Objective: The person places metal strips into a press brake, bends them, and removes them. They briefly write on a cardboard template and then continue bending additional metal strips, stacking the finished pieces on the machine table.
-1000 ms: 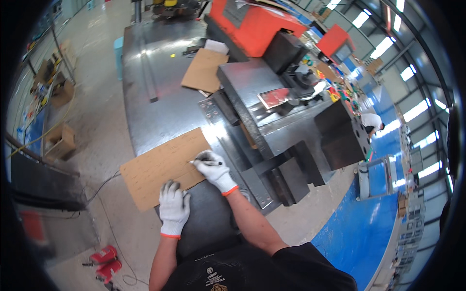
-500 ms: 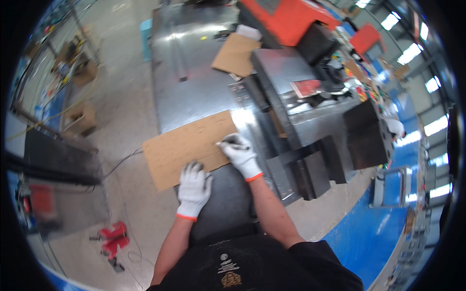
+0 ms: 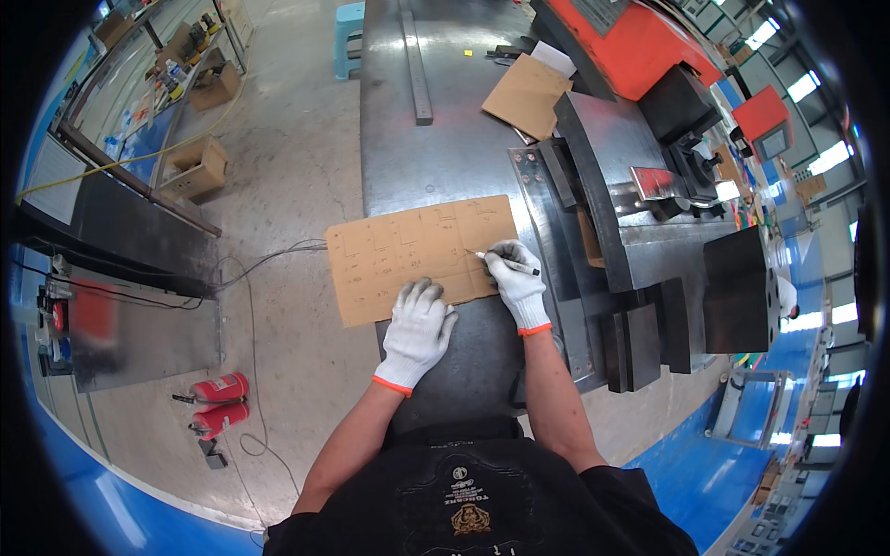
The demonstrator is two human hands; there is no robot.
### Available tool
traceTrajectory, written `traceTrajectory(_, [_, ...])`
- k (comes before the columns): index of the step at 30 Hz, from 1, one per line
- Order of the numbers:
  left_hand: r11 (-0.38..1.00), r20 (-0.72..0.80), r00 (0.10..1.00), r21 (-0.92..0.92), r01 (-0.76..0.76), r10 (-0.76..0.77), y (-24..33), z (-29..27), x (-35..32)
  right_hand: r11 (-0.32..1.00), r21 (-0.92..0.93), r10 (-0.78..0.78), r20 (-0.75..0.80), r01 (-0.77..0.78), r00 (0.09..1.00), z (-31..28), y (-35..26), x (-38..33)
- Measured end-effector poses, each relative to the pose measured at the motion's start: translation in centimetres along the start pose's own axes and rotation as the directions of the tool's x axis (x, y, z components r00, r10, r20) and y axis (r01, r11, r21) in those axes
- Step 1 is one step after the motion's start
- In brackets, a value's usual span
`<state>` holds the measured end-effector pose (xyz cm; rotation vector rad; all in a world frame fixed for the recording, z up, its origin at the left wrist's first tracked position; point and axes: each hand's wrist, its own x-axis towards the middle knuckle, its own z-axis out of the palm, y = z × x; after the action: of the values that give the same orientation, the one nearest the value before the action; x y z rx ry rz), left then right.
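Note:
A sheet of brown cardboard (image 3: 371, 301) with rows of handwritten marks and small line drawings lies on the dark metal table, its left part jutting past the table's edge. My left hand (image 3: 417, 324), in a white glove with an orange cuff, rests flat on its near edge with the fingers extended. In a matching glove, my right hand (image 3: 517, 278) is closed around a marker pen (image 3: 530, 270) near the cardboard's right end. The pen's tip points left, at or just above the surface; contact is too small to tell.
Dark steel blocks (image 3: 640, 347) and a metal rail (image 3: 547, 241) stand right of the cardboard. Farther off lie another cardboard piece (image 3: 526, 95) and a long metal bar (image 3: 417, 83). Red fire extinguishers (image 3: 221, 389) and loose cables (image 3: 252, 343) are on the floor at left.
The whole view has turned, so table and cardboard appear farther right and sharper. My left hand stays on the cardboard; my right keeps the marker pen near its right end.

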<state>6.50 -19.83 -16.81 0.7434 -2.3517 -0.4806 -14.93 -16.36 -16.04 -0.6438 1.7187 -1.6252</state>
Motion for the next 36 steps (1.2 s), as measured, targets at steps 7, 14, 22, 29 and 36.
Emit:
traceTrajectory(7, [0.999,-0.073,0.997,-0.04,0.007,-0.01,0.3,-0.6,0.2,0.985,0.165,-0.04,-0.016,0.042,0.999,-0.6,-2.4,-1.9])
traceTrajectory(14, [0.991,-0.026,0.992,-0.053,0.122,-0.124,2.5,-3.2,1.3,0.992,0.124,-0.016,0.065,0.008,0.998,-0.7,-6.3,-8.0])
traceTrajectory(22, [0.995,-0.087,0.995,-0.087,0.049,-0.057,3.8,-3.3,-0.2,0.978,0.191,-0.072,-0.054,0.081,0.996,-0.9,-7.2,-10.2])
traceTrajectory(29, [0.919,0.225,0.974,-0.391,0.059,0.033,5.8,-5.3,-0.6,0.994,0.102,0.015,0.182,-0.034,0.983,-1.3,-8.1,-12.7])
traceTrajectory(36, [0.477,0.778,0.602,-0.467,0.744,-0.178,8.4,-7.8,-2.0,0.985,0.024,0.157,0.26,-0.168,0.953,-2.8,-6.5,-15.7])
